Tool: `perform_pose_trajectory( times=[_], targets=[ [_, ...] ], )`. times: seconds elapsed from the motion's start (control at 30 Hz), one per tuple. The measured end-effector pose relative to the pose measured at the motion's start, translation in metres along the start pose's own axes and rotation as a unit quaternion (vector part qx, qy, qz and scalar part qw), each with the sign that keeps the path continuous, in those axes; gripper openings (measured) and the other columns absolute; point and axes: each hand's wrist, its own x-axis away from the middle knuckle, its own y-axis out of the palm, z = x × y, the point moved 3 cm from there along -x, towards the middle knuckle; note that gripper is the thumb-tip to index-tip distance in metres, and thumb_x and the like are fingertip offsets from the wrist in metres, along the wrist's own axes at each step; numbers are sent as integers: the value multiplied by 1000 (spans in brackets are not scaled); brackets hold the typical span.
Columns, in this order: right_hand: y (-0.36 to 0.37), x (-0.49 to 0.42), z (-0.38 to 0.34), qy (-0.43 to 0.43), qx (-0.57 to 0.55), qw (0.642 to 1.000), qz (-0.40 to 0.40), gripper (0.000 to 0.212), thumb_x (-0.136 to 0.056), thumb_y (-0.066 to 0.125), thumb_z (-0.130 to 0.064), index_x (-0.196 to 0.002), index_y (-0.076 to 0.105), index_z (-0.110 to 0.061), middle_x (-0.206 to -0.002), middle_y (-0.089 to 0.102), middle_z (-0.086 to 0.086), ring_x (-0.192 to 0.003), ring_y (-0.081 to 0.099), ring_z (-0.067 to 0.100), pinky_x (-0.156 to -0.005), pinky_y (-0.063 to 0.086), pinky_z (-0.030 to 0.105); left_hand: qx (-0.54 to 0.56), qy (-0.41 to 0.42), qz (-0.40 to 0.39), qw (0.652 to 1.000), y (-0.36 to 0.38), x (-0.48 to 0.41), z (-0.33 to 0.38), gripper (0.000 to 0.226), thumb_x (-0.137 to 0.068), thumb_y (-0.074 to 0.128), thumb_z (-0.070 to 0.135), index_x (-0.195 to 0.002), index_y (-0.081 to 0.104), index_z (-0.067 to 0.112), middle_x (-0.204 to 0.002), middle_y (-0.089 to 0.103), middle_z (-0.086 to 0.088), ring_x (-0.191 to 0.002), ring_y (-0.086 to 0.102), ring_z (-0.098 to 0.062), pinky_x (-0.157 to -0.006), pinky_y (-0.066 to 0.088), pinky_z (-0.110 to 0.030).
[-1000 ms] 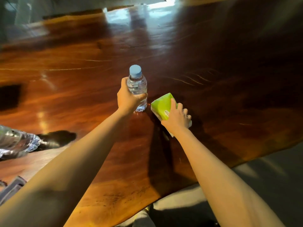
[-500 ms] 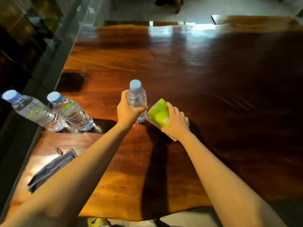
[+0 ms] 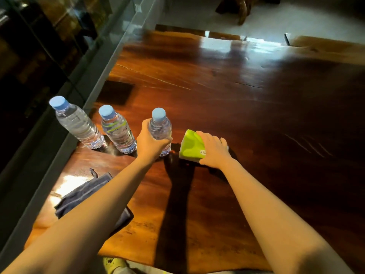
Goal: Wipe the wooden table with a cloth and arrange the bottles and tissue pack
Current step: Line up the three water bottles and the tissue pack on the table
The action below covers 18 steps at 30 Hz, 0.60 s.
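Observation:
Three clear water bottles with blue caps stand in a row near the left edge of the glossy wooden table (image 3: pixel 227 107). My left hand (image 3: pixel 151 144) is wrapped around the rightmost bottle (image 3: pixel 160 129), which stands upright on the wood. The middle bottle (image 3: pixel 116 130) and the left bottle (image 3: pixel 76 123) stand free beside it. My right hand (image 3: pixel 214 150) grips the green tissue pack (image 3: pixel 190 146), which rests on the table just right of the held bottle. A dark blue cloth (image 3: pixel 87 194) lies crumpled near the front left, partly under my left forearm.
A glass wall with a grey frame (image 3: pixel 94 76) runs along the table's left edge. A dark square patch (image 3: pixel 115 92) marks the wood behind the bottles. Pale floor and a wooden furniture leg (image 3: pixel 243 10) lie beyond the far end.
The view has swung left and down, bringing the two free bottles and the cloth closer to centre. The held bottle and tissue pack now sit closer to the two free bottles.

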Motion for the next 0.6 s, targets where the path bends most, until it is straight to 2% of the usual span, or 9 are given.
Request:
perform_pose_trajectory(
  times=[0.17, 0.43, 0.6],
  targets=[
    [5, -9, 4, 12, 4, 999, -33, 97, -72, 73, -25, -149, 13, -27, -153, 28, -1, -142, 24, 24, -114, 10, 57, 6, 12, -10, 1000, 0, -7, -5, 69, -58, 82, 21, -116, 45, 27, -103, 60, 8, -92, 60, -13, -77, 43, -24],
    [5, -15, 3, 24, -1, 998, -62, 99, -73, 75, -26, -149, 11, -26, -155, 25, 1, -145, 17, 26, -115, 6, 60, -9, 24, -32, 999, -1, -8, -9, 71, -60, 82, 23, -118, 42, 29, -102, 60, 11, -90, 60, -12, -79, 43, -26],
    [8, -14, 0, 31, 15, 997, -70, 100, -75, 74, -23, -150, 8, -25, -156, 21, 1, -147, 9, 28, -114, 4, 61, 6, 28, -44, 999, -1, -8, -8, 68, -60, 82, 25, -113, 40, 36, -98, 61, 16, -89, 63, -8, -78, 47, -26]
  ],
)
